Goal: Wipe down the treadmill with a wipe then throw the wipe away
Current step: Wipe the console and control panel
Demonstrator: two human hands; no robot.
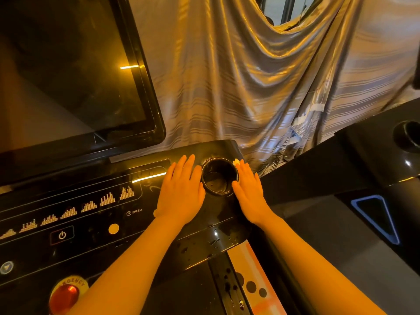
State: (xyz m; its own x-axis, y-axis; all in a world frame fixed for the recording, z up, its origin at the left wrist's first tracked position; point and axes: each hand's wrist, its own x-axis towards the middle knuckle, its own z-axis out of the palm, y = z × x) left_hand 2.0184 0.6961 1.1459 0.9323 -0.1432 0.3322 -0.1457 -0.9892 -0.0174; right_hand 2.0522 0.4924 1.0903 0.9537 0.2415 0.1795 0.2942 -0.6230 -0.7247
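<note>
The treadmill's glossy black console (95,223) fills the lower left, with a dark screen (68,71) above it. A round cup holder (218,177) is sunk into the console's right end. My left hand (181,192) lies flat on the console just left of the cup holder, fingers straight. To the right of the holder, my right hand (248,192) lies flat with fingers straight, pressing down a pale wipe (236,162). Only a small corner of the wipe shows past the fingertips.
A red emergency button (64,297) sits at the console's lower left, near a power button (62,235). Droplets spot the console's front edge (211,242). A shiny striped curtain (261,76) hangs behind. A second black machine with a cup holder (408,136) stands at right.
</note>
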